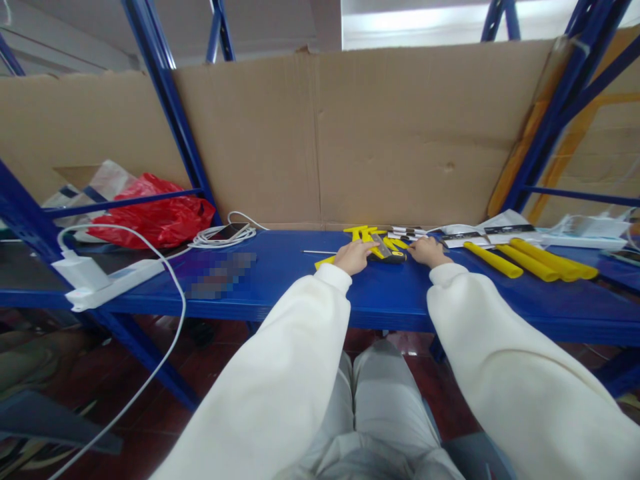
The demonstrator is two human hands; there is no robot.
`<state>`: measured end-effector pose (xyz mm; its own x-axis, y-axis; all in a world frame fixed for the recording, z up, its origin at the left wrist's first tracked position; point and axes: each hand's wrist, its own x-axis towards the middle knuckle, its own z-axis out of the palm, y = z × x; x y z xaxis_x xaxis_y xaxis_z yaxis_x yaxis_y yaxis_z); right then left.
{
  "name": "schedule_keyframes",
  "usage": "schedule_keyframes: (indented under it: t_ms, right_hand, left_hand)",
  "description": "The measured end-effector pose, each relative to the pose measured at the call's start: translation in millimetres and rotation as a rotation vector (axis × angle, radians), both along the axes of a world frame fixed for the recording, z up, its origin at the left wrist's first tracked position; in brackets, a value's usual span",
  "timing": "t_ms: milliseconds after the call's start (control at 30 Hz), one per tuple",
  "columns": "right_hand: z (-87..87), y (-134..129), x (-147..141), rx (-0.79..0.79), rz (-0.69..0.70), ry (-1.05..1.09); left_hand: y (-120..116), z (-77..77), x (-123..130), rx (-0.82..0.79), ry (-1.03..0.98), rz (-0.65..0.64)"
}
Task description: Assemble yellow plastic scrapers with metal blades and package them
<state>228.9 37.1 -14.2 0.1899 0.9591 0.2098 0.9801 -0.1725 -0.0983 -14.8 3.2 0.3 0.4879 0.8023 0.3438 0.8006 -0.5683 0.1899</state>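
Near the middle of the blue shelf [280, 267], my left hand [353, 257] rests at the left side of a group of yellow and black tools [384, 248]. Its fingers are bent towards them; what they hold, if anything, is too small to tell. A yellow piece [324, 263] sticks out to the left of this hand, and a thin metal rod [319, 252] lies just behind it. My right hand [429, 252] is at the right side of the tools, by some black-and-white striped items [407, 232]. Its fingertips are too small to make out.
Several yellow tubes [537, 259] and white packets [505, 230] lie to the right. At the left are a red plastic bag [155, 212], a coiled white cable [223, 236] and a power strip [123, 280] with a looping cord. Cardboard [400, 133] stands behind.
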Motion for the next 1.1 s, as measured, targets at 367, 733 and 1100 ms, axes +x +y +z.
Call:
schedule_keyframes:
  t_ms: [367,733,1100]
  right_hand:
    - [4.2,-4.2,-4.8,0.01,0.034,-0.068]
    - [9.6,-6.9,-3.1,0.037,-0.06,0.002]
    - [20.1,-10.8,3.5,0.507,-0.09,0.445]
  left_hand:
    - [-2.2,1.0,1.1,-0.009,0.0,0.004]
    - [0.1,0.1,0.8,-0.015,0.011,0.005]
    - [-0.9,0.8,0.3,-0.02,-0.021,0.011]
